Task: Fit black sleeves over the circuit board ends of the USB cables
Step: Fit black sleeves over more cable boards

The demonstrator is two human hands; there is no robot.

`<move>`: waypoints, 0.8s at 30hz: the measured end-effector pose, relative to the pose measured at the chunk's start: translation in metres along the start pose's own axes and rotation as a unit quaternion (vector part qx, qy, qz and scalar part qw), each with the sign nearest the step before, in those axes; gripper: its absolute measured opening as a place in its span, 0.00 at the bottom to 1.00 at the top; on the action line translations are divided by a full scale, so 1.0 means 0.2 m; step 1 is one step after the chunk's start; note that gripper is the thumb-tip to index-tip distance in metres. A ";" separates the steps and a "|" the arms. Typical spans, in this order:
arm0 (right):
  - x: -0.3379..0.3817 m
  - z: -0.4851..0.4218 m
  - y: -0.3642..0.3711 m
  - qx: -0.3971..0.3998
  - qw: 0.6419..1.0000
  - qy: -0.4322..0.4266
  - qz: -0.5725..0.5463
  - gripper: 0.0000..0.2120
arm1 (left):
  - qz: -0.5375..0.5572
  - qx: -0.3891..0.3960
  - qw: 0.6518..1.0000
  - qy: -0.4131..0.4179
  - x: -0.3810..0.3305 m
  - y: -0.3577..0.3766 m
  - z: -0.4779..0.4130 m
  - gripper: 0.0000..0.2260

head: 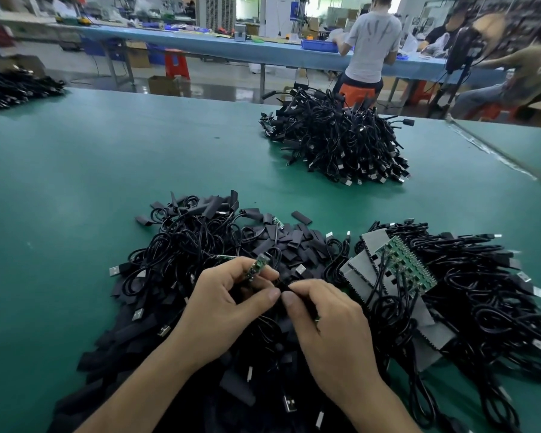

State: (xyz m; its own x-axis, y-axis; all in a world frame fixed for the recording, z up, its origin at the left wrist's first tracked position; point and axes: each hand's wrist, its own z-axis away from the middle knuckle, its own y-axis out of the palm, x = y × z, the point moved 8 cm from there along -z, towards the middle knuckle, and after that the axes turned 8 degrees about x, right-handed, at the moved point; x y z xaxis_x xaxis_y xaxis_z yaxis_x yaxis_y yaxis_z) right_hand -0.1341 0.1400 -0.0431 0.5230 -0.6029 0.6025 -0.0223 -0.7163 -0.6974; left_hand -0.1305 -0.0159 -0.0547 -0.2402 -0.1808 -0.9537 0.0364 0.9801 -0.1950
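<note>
My left hand (228,304) pinches a small green circuit board (256,267) on the end of a black USB cable, the board pointing up and away. My right hand (328,320) is curled beside it, thumb tips nearly touching, and pinches a black sleeve (283,287) that is mostly hidden by the fingers. Both hands hover over a heap of loose black sleeves (294,245) mixed with coiled USB cables (185,242) on the green table (75,182).
To the right lies a bundle of cables joined to green circuit board panels (406,264) on grey sheets. A large pile of black cables (341,139) sits farther back. Another cable pile (16,87) is at the far left. People work at a blue bench behind.
</note>
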 end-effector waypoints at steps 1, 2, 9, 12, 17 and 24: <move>-0.01 0.00 -0.01 -0.004 1.000 0.004 -0.017 0.10 | 0.002 0.000 1.000 -0.003 0.00 0.00 0.00 0.08; -0.01 0.00 -0.01 -0.005 1.000 0.006 -0.027 0.11 | 0.005 -0.001 1.000 -0.004 0.01 0.00 -0.01 0.09; -0.01 0.01 -0.01 -0.021 0.999 -0.013 -0.028 0.15 | 0.004 -0.009 1.000 -0.013 0.02 -0.01 -0.01 0.11; -0.01 0.01 -0.01 -0.022 0.999 -0.018 -0.020 0.15 | 0.014 -0.005 1.000 -0.018 0.02 -0.01 0.00 0.10; -0.02 0.01 0.00 -0.023 0.999 -0.023 -0.006 0.14 | 0.016 0.001 1.000 -0.022 0.02 -0.01 0.00 0.10; -0.01 0.01 -0.01 -0.030 0.999 -0.031 -0.004 0.14 | 0.007 -0.001 1.000 -0.013 0.01 0.00 -0.01 0.08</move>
State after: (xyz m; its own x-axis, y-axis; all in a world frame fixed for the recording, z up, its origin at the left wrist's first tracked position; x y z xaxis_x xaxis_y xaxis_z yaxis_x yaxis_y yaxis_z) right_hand -0.1341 0.1430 -0.0448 0.5744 -0.5752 0.5824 -0.0675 -0.7424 -0.6666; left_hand -0.1323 -0.0172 -0.0568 -0.2146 -0.1699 -0.9618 0.0374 0.9826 -0.1819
